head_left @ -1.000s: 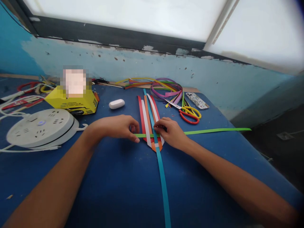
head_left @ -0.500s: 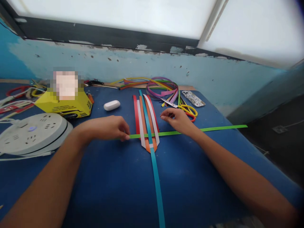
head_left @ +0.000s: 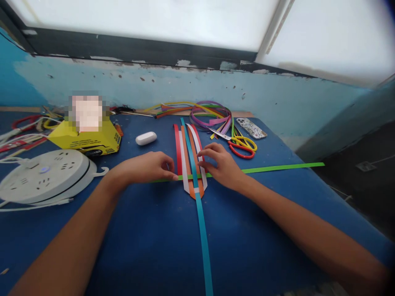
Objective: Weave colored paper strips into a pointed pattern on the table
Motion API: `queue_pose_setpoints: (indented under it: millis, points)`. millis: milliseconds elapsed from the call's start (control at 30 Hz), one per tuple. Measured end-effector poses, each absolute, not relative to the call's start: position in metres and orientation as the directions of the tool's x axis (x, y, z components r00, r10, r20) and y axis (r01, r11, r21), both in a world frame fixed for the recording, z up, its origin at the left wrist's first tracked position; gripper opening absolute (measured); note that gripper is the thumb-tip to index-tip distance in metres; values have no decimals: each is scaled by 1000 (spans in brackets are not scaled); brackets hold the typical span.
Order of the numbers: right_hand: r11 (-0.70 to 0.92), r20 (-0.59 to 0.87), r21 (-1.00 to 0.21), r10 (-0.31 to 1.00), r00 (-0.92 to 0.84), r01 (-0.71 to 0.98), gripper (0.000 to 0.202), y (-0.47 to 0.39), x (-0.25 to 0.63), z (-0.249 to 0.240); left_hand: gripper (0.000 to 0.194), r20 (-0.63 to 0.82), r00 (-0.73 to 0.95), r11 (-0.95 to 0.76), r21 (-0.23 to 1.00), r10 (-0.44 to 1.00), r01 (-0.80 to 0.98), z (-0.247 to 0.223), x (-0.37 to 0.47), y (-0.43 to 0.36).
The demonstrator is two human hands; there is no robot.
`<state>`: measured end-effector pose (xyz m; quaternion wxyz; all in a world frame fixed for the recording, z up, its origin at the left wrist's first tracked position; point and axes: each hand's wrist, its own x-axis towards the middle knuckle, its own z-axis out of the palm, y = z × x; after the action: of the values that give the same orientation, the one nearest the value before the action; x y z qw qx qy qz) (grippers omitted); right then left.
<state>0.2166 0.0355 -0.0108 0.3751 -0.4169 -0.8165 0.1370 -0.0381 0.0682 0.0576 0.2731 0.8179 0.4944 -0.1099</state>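
Note:
A green paper strip [head_left: 284,167] lies crosswise over and under a bundle of upright strips. My left hand [head_left: 157,166] is closed at the bundle's left side, thumb and fingers pinching the green strip. My right hand [head_left: 222,166] hovers at the bundle's right edge, thumb and forefinger apart with nothing between them. A long blue strip [head_left: 203,238] runs down the middle toward me, passing over the green one. Beside it stand red [head_left: 177,148], white [head_left: 184,168] and orange strips [head_left: 192,192], folded to a point at the near end.
Scissors [head_left: 242,149] with red and yellow handles lie right of the bundle, near a phone [head_left: 251,128]. Coiled coloured strips [head_left: 211,107] lie at the back. On the left are a white earbud case [head_left: 146,138], a yellow box [head_left: 89,142] and a round white power strip [head_left: 46,174].
My left hand has moved right, closer to the bundle. My right hand has moved left and its fingers have spread over the bundle's right edge.

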Motion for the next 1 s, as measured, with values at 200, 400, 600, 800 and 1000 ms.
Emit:
queue_pose_setpoints:
  millis: [200, 400, 600, 800, 1000]
  points:
    - [653, 412, -491, 757, -507, 577, 11, 32, 214, -11, 20, -462, 535, -371, 402, 707, 837, 49, -36, 67]
    - [617, 338, -539, 782, -523, 574, 15, 34, 216, -6, 21, -505, 467, -239, 452, 726, 859, 45, -41, 70]
    - [594, 365, -509, 804, -469, 623, 25, 38, 219, -12, 19, -513, 388, -219, 359, 766, 907, 52, -44, 71]
    - [559, 337, -565, 828, -449, 607, 22, 42, 221, -14, 36, -483, 405, -287, 302, 776, 909, 54, -44, 72]
    - [558, 301, -515, 828, -472, 650, 13, 39, 220, -11, 47, -381, 436, -332, 311, 815, 891, 49, -36, 69]
